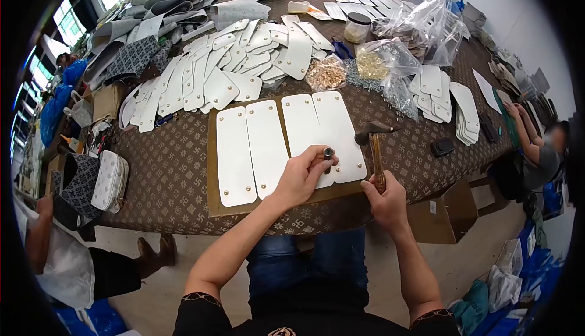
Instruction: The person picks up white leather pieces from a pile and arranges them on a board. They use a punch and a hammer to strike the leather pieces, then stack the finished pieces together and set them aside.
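Note:
My left hand [301, 176] pinches a short dark metal setting punch [329, 153], upright over the lower part of a white panel [332, 116]. Wrapped around the wooden handle of a hammer [378, 159], my right hand [389, 203] is just off the board's right edge. The hammer's dark head is raised to the right of the punch. Several white panels [234, 153] lie side by side on a brown board [292, 207], with brass-coloured rivets at their ends. My left fingers hide part of the panels beneath.
Behind the board lies a heap of riveted white pieces [244, 49]. Copper-coloured rivets [326, 73] and silver ones [402, 95] sit in bags beside a lidded jar [357, 28]. White stacks [466, 116] and a small black object [442, 147] are at right. People stand at both sides.

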`<state>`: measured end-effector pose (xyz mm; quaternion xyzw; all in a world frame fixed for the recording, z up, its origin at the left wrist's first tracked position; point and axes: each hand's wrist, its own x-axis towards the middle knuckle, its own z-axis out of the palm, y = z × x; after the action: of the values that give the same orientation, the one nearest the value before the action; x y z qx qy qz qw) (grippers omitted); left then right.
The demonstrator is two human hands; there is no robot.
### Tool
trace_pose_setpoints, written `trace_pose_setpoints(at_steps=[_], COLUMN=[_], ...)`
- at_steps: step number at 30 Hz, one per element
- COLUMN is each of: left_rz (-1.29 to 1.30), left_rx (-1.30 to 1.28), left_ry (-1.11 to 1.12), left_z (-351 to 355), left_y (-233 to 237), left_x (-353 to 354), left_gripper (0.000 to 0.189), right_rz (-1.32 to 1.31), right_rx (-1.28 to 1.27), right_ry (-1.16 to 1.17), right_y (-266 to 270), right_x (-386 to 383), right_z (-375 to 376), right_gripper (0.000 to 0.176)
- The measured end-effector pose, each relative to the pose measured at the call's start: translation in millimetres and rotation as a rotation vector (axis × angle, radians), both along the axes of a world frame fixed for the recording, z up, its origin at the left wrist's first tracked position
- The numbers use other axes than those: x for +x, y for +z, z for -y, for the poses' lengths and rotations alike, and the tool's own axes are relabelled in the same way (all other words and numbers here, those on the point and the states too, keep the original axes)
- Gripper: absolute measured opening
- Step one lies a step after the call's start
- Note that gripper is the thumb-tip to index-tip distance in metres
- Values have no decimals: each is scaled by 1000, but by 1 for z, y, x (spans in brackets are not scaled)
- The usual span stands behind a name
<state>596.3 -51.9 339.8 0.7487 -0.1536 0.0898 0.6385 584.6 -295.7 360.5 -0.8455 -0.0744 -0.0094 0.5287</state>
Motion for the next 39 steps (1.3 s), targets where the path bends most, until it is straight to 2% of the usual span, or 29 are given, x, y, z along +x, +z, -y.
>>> trace_pose_setpoints(at_steps=[2,4,6,9,11,13,14,16,17,19,20,22,24,26,28,32,33,35,37,39], left_rz=[-15,-15,-10,6,38,43,40,33,33,-12,1,-24,5,-12,-30,-5,-21,-20,-3,6], left_rx=[34,35,35,55,72,75,83,77,73,159,217,103,41,-41,-126,-25,20,32,41,37], left_ry=[-16,-26,-31,-31,-42,-39,-38,-34,-28,-46,18,4,-9,-9,-3,-33,-38,-47,-46,-39], left_z=[-6,-9,-9,-9,-8,-8,-8,-8,-8,-10,-12,-8,-5,2,11,19,19,19,19,19], left_y=[2,4,3,3,3,5,4,5,7,8,14,6,6,8,8,1,0,2,5,5], left_x=[-1,-4,-5,-6,-7,-4,-7,-10,-10,-28,-11,-18,-6,-1,5,10,9,6,7,7], left_gripper=[24,23,22,22,22,23,24,24,25,25,26,21,22,21,21,21,21,21,21,21], right_rz=[65,-126,-157,-295,-33,450,442,240,110,65,89,-77,-69,-182,-224,-312,-314,-205,286,560], right_rx=[-6,80,94,193,262,745,741,384,-209,-218,-263,43,84,194,179,85,91,173,390,704], right_ry=[9,42,88,193,155,209,211,225,321,312,370,194,151,93,82,137,131,127,128,271], right_y=[-1,13,32,109,154,173,162,127,121,89,89,86,90,96,83,77,89,137,164,188], right_x=[-2,-6,-12,-27,-44,-44,-46,-46,-33,-52,-31,-41,-38,-37,-36,-38,-39,-47,-51,-49], right_z=[4,5,5,3,9,3,3,2,-6,2,4,3,13,18,20,25,25,26,31,10], right_gripper=[17,16,17,14,17,18,18,25,22,18,14,15,19,22,23,22,22,24,23,24])
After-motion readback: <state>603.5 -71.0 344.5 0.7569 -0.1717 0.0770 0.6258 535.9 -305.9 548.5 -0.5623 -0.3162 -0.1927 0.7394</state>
